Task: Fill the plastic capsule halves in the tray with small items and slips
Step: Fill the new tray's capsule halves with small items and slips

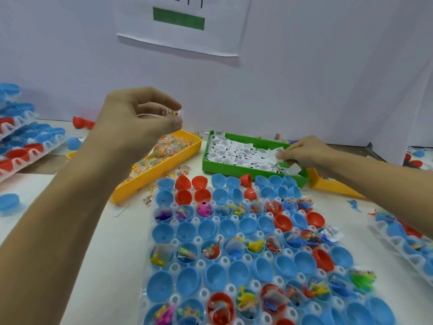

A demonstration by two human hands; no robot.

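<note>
A clear tray (199,240) on the table holds many blue and red capsule halves (187,231); some rows hold small toys and packets, others are bare. My left hand (140,118) is raised above the yellow bin (187,146) and pinches a small clear packet of coloured beads (172,112). My right hand (304,152) reaches into the green bin (234,170) and its fingers curl on white paper slips (280,156).
More trays of capsule halves are stacked at the far left (25,141) and lie at the right edge (407,240). A second yellow bin (328,184) sits under my right forearm. Loose bead packets (147,200) lie beside the yellow bin. A white wall stands close behind.
</note>
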